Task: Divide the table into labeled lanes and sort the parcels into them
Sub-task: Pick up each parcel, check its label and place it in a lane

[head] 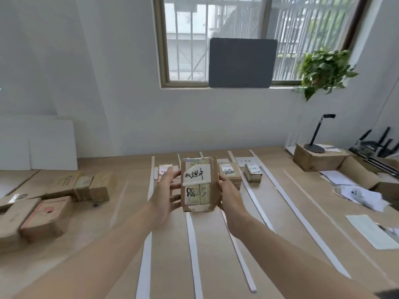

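Right now the fingers [175,186] of the left hand [166,190] press on the left side of a brown parcel [199,184], and the fingers of the right hand [228,190] are wrapped around its right side, mostly hidden behind it. Both hands grasp this parcel together and hold it up above the counter [216,244], tilted so that its top face looks to the camera. On this face there is a white label [197,174] with black handwriting, and below it black numbers on shiny tape.

Under the parcel and the forearms, several white strips [192,244] run from the near edge to the far side of the counter and divide it into narrow lanes. At the far end of the lanes small parcels lie: one with a pink label [165,169] just behind the left fingers, one [230,172] just behind the right hand, and one more [253,172] in the next lane to the right. Behind that one a white paper tag [246,161] lies flat.

On the left part of the counter, well apart from the lanes, a group of brown boxes [51,203] waits unsorted. On the right stand an open carton [354,173], loose papers [362,197] and a black stand [317,134] on a box.
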Tool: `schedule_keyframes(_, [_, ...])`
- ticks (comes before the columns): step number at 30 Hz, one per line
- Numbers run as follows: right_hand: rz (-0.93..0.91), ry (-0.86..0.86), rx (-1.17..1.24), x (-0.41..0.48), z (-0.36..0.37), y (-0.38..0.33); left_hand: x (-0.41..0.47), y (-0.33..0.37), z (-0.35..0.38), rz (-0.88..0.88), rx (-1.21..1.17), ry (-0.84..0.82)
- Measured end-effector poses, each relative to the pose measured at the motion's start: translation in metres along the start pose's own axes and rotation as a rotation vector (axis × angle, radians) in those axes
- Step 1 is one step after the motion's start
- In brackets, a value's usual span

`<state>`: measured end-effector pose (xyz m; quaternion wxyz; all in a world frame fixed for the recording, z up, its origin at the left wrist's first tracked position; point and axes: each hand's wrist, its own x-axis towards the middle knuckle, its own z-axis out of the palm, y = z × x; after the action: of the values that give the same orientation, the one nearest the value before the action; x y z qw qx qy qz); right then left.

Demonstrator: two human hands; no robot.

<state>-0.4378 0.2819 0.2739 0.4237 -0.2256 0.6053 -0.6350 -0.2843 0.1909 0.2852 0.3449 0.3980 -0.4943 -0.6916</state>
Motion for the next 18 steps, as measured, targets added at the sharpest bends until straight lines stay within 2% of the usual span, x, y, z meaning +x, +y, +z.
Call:
schedule_keyframes(13, [0.129, 0.119, -0.131, 0.163, -0.102, 0.029, 0.176, -0.082, 0.101, -0.22, 0.016, -0.064])
schedule_keyframes(18, [0.201, 0.147, -0.152, 0.23, -0.126, 0.051, 0.241, -0.123, 0.12, -0.321, -0.044, -0.031])
